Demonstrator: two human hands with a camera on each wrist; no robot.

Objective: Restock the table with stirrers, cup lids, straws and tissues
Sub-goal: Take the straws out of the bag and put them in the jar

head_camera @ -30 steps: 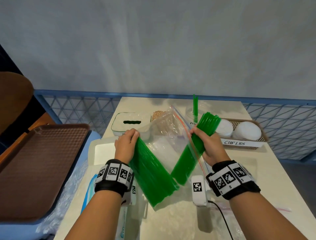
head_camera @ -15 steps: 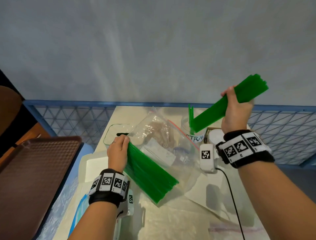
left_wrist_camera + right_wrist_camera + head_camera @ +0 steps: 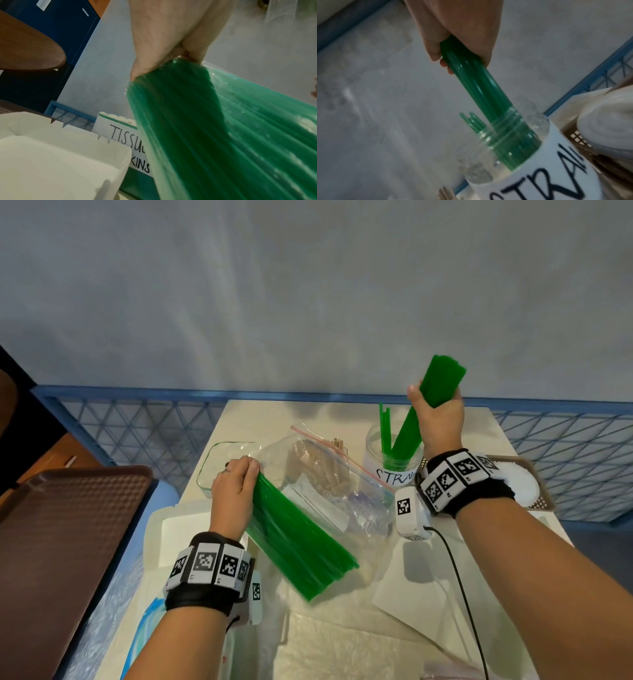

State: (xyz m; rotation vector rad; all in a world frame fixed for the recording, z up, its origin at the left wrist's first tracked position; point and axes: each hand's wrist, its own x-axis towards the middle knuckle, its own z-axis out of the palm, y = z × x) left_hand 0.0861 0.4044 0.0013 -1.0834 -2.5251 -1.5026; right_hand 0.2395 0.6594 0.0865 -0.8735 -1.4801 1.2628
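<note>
Right hand [image 3: 440, 419] fisted round a straw bundle [image 3: 411, 429], lower ends already inside the clear straw jar [image 3: 394, 470] at far right. Left hand [image 3: 233, 494] pinches the zip bag [image 3: 329, 474] mouth over remaining straws [image 3: 298, 546], near-centre on the table [image 3: 342, 645].

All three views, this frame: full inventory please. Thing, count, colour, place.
straw bundle: one, green, lower ends inside the jar, top gripped by the right hand
loose straws: a few, green, standing in the jar
straw jar: one, clear with white label, far middle of table
bagged straws: one bundle, green, in a clear bag
zip bag: one, clear, red seal, table middle
tissue box: one, white label, green trim, left of the bags
cup lids: white, count unclear, in the basket
basket: one, brown, far right
tray: one, brown, left of table
table: one, cream
left hand: holds bagged straws
right hand: fingers round straw bundle
</note>
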